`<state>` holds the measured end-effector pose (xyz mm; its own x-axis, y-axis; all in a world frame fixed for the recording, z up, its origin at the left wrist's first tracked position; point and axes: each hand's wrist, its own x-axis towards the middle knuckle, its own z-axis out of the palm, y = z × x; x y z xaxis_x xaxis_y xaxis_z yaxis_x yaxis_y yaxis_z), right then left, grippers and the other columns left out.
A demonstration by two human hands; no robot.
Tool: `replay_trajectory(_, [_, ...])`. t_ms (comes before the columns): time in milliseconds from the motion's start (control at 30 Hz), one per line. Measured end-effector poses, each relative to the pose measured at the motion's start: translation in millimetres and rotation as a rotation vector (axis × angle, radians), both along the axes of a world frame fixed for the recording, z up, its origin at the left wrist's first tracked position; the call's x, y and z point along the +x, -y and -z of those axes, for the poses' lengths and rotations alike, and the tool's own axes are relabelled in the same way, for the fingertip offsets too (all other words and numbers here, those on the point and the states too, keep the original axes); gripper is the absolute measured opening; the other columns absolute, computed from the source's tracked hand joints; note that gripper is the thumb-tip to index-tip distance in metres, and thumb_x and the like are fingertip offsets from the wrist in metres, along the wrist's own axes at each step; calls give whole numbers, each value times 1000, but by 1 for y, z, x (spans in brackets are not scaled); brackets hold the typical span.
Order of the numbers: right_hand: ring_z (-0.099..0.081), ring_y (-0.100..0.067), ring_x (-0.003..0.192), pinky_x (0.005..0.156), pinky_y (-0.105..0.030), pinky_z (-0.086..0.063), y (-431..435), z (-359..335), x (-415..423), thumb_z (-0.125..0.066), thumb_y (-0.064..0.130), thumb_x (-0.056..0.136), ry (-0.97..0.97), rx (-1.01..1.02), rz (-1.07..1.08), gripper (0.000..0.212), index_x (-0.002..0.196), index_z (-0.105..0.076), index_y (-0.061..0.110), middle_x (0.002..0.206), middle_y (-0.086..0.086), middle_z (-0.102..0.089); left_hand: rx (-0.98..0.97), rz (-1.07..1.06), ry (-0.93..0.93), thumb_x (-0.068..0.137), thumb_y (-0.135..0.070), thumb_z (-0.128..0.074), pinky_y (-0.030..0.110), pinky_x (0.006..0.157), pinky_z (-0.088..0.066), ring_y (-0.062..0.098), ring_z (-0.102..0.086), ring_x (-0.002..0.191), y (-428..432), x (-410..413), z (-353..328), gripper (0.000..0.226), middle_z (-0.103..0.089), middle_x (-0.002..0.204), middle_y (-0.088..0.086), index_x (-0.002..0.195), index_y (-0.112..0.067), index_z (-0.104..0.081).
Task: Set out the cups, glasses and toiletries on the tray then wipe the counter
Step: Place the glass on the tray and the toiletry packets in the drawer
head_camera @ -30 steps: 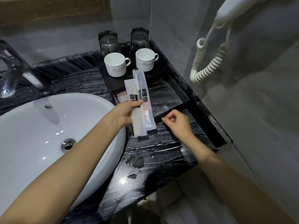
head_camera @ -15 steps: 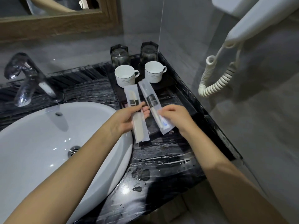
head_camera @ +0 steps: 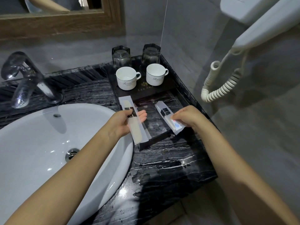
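Observation:
A black tray (head_camera: 181, 88) sits in the counter's right back corner. At its back stand two dark glasses (head_camera: 121, 57) (head_camera: 151, 55), with two white cups (head_camera: 126, 78) (head_camera: 155, 74) in front of them. My left hand (head_camera: 123, 123) holds a long white toiletry packet (head_camera: 131, 118) over the tray's left edge. My right hand (head_camera: 188, 116) grips a second white packet (head_camera: 167, 116), which lies slanted over the tray's front section.
The white basin (head_camera: 48, 143) fills the left, with a chrome tap (head_camera: 24, 78) behind it. The black marble counter (head_camera: 162, 168) in front of the tray is wet. A wall hair dryer with a coiled cord (head_camera: 219, 85) hangs at the right.
The two packets, held together in my left hand a second ago, are now split. My right hand took one and carried it right over the tray.

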<state>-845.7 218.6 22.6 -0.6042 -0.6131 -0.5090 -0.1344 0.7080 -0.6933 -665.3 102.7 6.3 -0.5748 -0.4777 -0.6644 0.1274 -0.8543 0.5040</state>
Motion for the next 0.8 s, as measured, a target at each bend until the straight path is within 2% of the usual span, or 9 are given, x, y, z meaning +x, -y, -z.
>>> replay_trajectory(133, [-54, -22, 64, 57, -25, -41, 33, 11, -9, -71, 10, 76, -63, 76, -33, 20, 91, -66, -2, 83, -16, -59, -9, 8, 16, 97, -7, -38, 44, 87, -46, 30, -61, 100, 0, -4, 0, 36, -56, 128, 21, 129, 8, -41])
replay_trajectory(200, [-54, -24, 67, 58, -25, -42, 46, 21, -12, -71, 11, 75, -122, 137, -77, 17, 86, -60, 3, 82, -16, -57, -22, 5, 16, 96, -8, -41, 41, 86, -49, 27, -64, 95, 0, -4, 2, 31, -65, 113, 19, 123, 7, -47])
replay_trajectory(300, [-57, -24, 69, 58, -26, -44, 56, 39, -17, -69, 11, 75, -232, 267, -156, 18, 88, -58, 5, 87, -16, -61, -86, 45, 75, 94, -12, -47, 31, 66, -59, 21, -67, 68, 2, -5, 3, 21, -71, 71, 11, 105, 3, -58])
replay_trajectory(367, [-65, -26, 73, 58, -27, -49, 57, 49, -21, -70, 9, 73, -304, 366, -198, 15, 84, -66, 0, 93, -18, -69, -108, 32, 108, 92, -13, -51, 29, 58, -58, 20, -63, 70, 3, -6, 4, 19, -68, 74, 8, 106, -3, -58])
replay_trajectory(500, [-62, -27, 68, 47, -24, -41, 54, 53, -24, -69, 12, 76, -338, 400, -210, 25, 57, -55, 3, 84, -17, -64, -95, 12, 120, 90, -13, -54, 33, 67, -52, 17, -59, 69, 6, -8, 6, 7, -68, 57, 0, 87, -11, -61])
replay_trajectory(567, [-61, -29, 75, 47, -25, -40, 54, 50, -23, -68, 14, 80, -347, 388, -226, 26, 63, -52, 3, 93, -19, -64, -93, 1, 116, 91, -13, -54, 33, 68, -51, 17, -58, 69, 6, -10, 7, 11, -67, 51, -1, 82, -12, -60])
replay_trajectory(667, [-65, -32, 95, 63, -29, -45, 51, 45, -19, -64, 13, 84, -389, 394, -245, 14, 92, -61, 2, 111, -19, -65, -108, -15, 126, 91, -11, -53, 33, 62, -55, 16, -59, 70, 6, -12, 6, 11, -67, 51, -2, 83, -13, -60])
replay_trajectory(733, [-63, -33, 103, 70, -32, -46, 46, 37, -13, -61, 13, 85, -497, 339, -224, 16, 99, -61, 6, 106, -16, -63, -115, -29, 141, 91, -10, -53, 26, 51, -56, 15, -59, 69, 5, -13, 5, 12, -67, 50, -2, 81, -13, -59])
replay_trajectory(800, [-62, -30, 98, 75, -33, -48, 41, 25, -2, -59, 20, 88, -519, 103, -186, 16, 97, -61, 6, 94, -9, -62, -137, -52, 163, 90, -9, -54, 21, 47, -55, 13, -58, 67, 4, -14, 5, 15, -66, 54, -2, 77, -14, -59])
